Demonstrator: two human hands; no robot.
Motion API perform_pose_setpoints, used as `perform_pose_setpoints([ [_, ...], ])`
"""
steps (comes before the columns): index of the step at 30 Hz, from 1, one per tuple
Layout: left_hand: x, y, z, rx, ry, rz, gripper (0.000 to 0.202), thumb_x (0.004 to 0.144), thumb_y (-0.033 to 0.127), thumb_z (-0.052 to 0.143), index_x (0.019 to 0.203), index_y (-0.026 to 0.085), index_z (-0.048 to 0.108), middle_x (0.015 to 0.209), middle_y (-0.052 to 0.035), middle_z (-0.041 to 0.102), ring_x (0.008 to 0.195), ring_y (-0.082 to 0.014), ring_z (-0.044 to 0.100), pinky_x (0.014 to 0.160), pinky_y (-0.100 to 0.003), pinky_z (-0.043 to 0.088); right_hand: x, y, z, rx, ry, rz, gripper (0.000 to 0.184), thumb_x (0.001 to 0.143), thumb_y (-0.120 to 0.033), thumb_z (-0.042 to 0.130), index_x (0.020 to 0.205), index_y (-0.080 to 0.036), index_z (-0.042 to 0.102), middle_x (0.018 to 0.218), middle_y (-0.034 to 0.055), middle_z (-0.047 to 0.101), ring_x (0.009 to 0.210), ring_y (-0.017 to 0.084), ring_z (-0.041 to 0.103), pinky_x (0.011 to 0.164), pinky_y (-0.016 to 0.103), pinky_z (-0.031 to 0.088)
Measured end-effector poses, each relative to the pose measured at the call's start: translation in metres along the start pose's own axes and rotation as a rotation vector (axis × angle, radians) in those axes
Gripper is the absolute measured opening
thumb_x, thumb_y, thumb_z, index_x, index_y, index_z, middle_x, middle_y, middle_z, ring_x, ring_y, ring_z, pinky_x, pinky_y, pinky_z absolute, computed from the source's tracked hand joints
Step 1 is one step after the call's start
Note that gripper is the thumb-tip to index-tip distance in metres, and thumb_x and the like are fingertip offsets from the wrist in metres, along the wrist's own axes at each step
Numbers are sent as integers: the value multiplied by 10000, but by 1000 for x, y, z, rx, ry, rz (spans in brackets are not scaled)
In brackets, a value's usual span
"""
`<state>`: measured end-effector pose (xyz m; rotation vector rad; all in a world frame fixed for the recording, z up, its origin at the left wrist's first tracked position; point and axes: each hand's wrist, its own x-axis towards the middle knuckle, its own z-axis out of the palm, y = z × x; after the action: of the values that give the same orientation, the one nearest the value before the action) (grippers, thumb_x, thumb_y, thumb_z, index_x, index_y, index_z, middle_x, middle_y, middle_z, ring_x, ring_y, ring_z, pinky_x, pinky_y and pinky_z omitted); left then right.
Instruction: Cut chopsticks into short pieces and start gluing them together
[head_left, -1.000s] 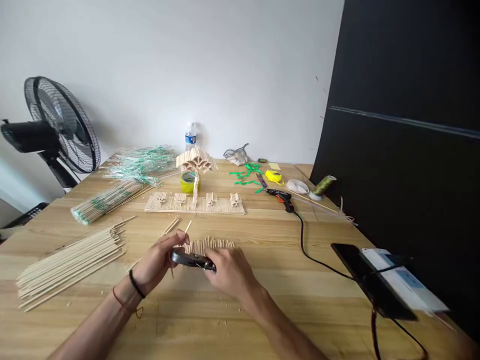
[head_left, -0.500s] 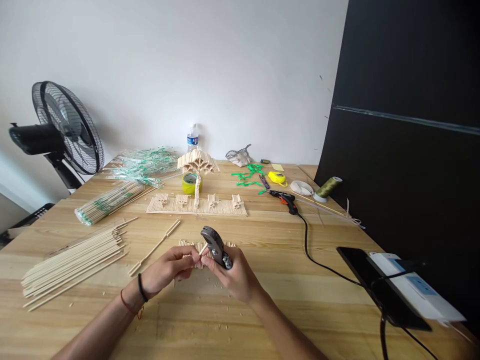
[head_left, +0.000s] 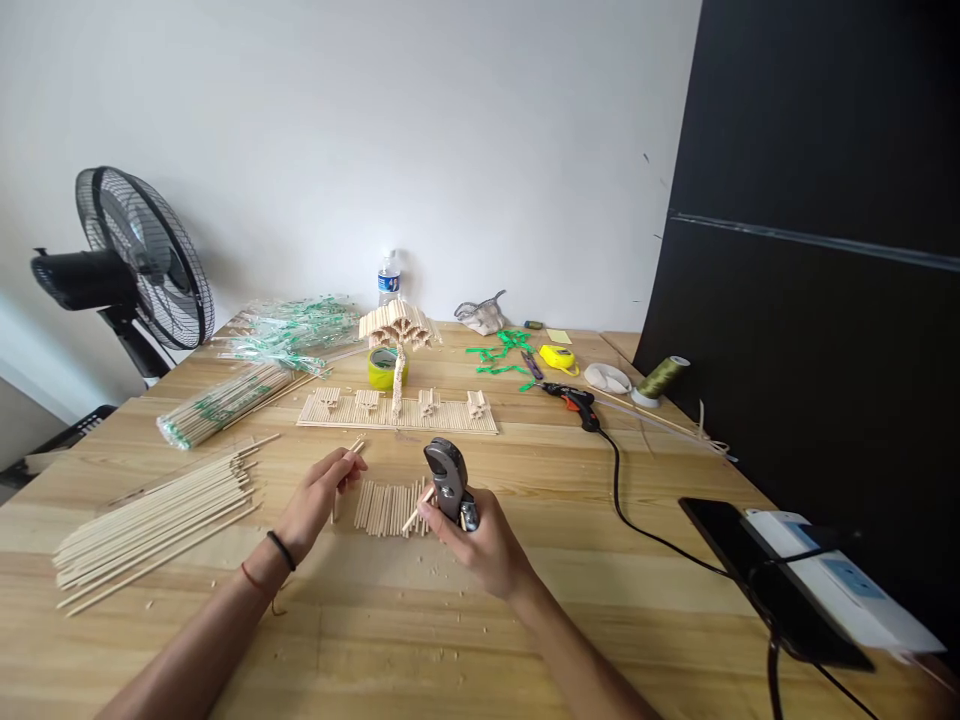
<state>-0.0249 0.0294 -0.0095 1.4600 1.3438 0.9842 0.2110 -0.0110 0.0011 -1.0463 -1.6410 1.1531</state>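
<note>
My right hand (head_left: 480, 545) is wrapped round a pair of grey metal hand cutters (head_left: 448, 478), its jaws pointing up and away. A short wooden stick (head_left: 417, 510) sticks out beside my right thumb, held against the tool. To the left, my left hand (head_left: 322, 490) closes on a thin stick with thicker pieces on its ends (head_left: 358, 447); most of it is hidden under the fingers. Between the hands lies a row of short cut sticks (head_left: 384, 508), side by side on the table.
Long loose sticks (head_left: 157, 510) lie at left, near a wrapped bundle (head_left: 225, 405). Behind stands a stick-built tree model (head_left: 397, 375) on its slatted base (head_left: 450, 418). A glue gun (head_left: 574, 400), yellow tape measure (head_left: 559, 358), phone (head_left: 765, 570) and power strip (head_left: 847, 580) occupy the right.
My left hand has left the short stick and moved left onto the stick with thicker ends. The short stick stays with my right hand, which has shifted slightly right with the cutters.
</note>
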Motion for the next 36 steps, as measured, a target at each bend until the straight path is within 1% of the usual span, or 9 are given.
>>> perform_pose_setpoints([
  [3, -1, 0, 1, 40, 5, 47, 397, 971, 534, 452, 950, 209, 679, 1033, -60, 682, 1078, -258, 607, 1001, -369, 442, 0, 1, 1, -17, 11, -9, 288, 933, -379, 612, 724, -208, 511, 647, -42, 392, 616, 134, 350, 608, 282, 330],
  [6, -2, 5, -4, 243, 17, 162, 412, 1000, 512, 409, 1015, 212, 691, 1137, -82, 679, 1151, -269, 604, 1062, -390, 423, 0, 2, 1, -21, 12, -25, 294, 947, -384, 597, 727, -208, 511, 644, -42, 396, 612, 133, 355, 603, 279, 332],
  [10, 2, 5, -14, 561, 90, 222, 463, 1038, 483, 290, 881, 220, 637, 970, -92, 672, 935, -263, 646, 878, -390, 494, 0, 2, -1, -9, 18, -29, 289, 946, -376, 601, 729, -210, 506, 633, -47, 402, 595, 128, 359, 586, 273, 325],
  [13, 4, 0, -18, 641, 112, 172, 421, 1029, 454, 326, 752, 237, 556, 805, -72, 622, 772, -267, 618, 737, -379, 460, -1, 1, -2, -3, 26, -26, 280, 945, -372, 601, 735, -212, 506, 628, -50, 405, 588, 127, 360, 576, 270, 321],
  [16, 3, -2, -16, 703, 111, 144, 400, 1029, 426, 348, 710, 244, 507, 766, -59, 595, 702, -254, 595, 663, -352, 411, -1, 1, -2, -15, 28, -19, 300, 950, -378, 593, 721, -219, 483, 619, -52, 397, 578, 125, 350, 565, 270, 316],
  [21, -1, 0, -11, 726, 66, 129, 395, 1031, 406, 349, 714, 240, 516, 782, -60, 602, 671, -246, 598, 632, -345, 398, -1, 3, -2, -42, 22, -25, 275, 955, -369, 588, 743, -217, 501, 635, -48, 400, 592, 128, 355, 578, 274, 324],
  [28, -3, 7, -6, 601, -71, 187, 481, 1051, 473, 275, 856, 222, 637, 852, -68, 659, 808, -242, 655, 783, -360, 512, 0, 3, -3, -40, 13, -29, 267, 963, -354, 578, 747, -216, 503, 646, -48, 408, 597, 127, 360, 587, 274, 328],
  [31, -3, 6, -6, 555, -54, 210, 460, 1039, 482, 294, 843, 219, 617, 895, -84, 639, 846, -252, 634, 831, -386, 509, 0, 3, -3, -39, 20, -30, 257, 961, -358, 580, 758, -214, 516, 646, -46, 420, 595, 127, 367, 587, 273, 334],
  [36, -2, 6, -7, 542, -61, 180, 440, 1034, 479, 311, 812, 223, 593, 787, -63, 614, 778, -258, 611, 768, -393, 486, -1, 3, -3, -52, 31, -28, 271, 956, -372, 582, 747, -217, 508, 633, -46, 424, 586, 126, 367, 575, 267, 335],
])
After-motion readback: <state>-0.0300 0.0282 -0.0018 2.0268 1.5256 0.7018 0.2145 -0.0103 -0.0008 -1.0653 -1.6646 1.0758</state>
